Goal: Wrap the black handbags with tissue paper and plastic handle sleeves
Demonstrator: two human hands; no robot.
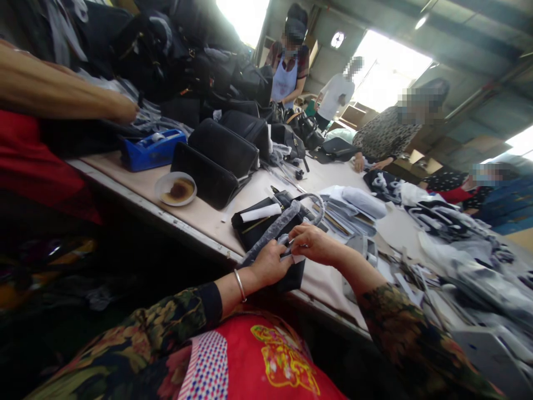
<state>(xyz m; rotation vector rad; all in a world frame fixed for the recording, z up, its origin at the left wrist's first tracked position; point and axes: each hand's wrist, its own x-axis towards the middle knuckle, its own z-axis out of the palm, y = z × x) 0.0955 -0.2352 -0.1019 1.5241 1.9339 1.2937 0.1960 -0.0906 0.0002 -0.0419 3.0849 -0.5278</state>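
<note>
A black handbag point(249, 232) lies near the table's front edge, with gold-coloured zips. One of its handles point(278, 223) is wrapped in clear plastic, and a white roll point(261, 213) rests across the bag. My left hand point(270, 263) is closed on the near side of the bag, the thumb pressed down. Close beside it, my right hand point(313, 243) pinches at the same spot, by a small white piece point(298, 258). The fingers partly hide what lies between them.
Black bags point(214, 158) stand left of the handbag, near a blue tape dispenser point(150, 149) and a bowl with brown contents point(175, 189). A co-worker's arm point(62, 91) reaches in at left. Wrapped straps and plastic point(453, 233) cover the right side. Several people work farther back.
</note>
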